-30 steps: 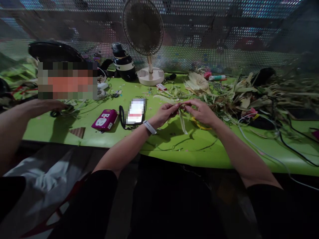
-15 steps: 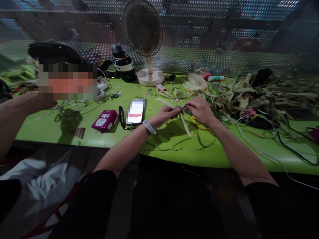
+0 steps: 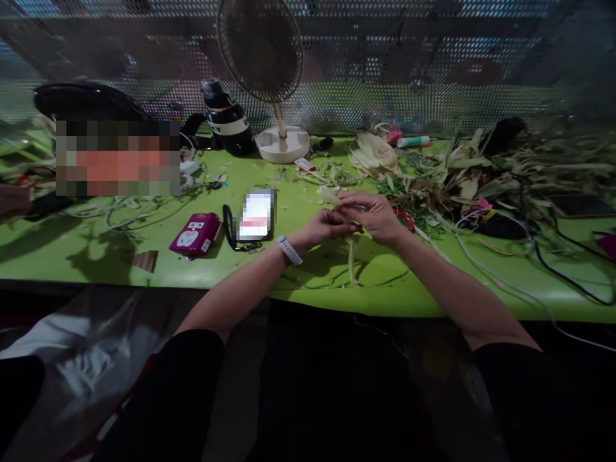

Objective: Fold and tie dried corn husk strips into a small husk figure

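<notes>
Over the green table (image 3: 308, 277), my left hand (image 3: 328, 228) has its fingers closed on a pale strip of husk (image 3: 351, 260), which hangs down below the fingers. My right hand (image 3: 369, 215) meets it from the right, its fingers pinched on the upper part of the same pale husk. Just behind my right hand lies something with a red loop (image 3: 404, 220), partly hidden. A heap of green and dry husks (image 3: 433, 183) lies to the right of it.
Behind stand a fan (image 3: 283, 144) and a black bottle (image 3: 230, 128). A phone (image 3: 256, 215) and a magenta power socket (image 3: 195, 235) lie left of my hands. Cables cross the right side. Another person's arm (image 3: 14, 202) reaches in at the far left.
The tool with the yellow and red handle has left my right hand, whose fingers are now on the husk. The other person's arm at the left has drawn back. The view has shifted slightly.
</notes>
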A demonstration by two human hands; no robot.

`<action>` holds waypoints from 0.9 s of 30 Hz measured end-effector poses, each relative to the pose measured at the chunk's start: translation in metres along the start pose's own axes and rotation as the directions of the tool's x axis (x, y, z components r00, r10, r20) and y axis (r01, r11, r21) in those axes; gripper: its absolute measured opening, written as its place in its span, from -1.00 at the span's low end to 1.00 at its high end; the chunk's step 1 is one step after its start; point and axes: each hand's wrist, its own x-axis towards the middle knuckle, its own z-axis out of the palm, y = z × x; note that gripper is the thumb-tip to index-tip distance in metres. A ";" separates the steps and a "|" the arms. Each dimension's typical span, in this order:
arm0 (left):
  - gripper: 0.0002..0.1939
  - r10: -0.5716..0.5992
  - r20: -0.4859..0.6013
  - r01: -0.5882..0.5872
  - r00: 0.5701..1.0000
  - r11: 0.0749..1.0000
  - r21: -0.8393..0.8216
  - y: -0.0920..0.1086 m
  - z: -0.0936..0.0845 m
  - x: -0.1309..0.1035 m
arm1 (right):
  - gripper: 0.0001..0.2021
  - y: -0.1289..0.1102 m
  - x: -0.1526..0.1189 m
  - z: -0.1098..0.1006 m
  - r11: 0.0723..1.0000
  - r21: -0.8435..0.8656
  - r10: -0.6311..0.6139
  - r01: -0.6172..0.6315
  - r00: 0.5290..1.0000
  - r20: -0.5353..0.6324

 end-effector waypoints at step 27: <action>-0.70 -0.106 -0.213 0.027 0.971 0.939 -0.343 0.017 -0.006 -0.001 | -0.82 -0.013 0.011 -0.044 0.938 -0.169 0.300 -0.302 0.953 -0.040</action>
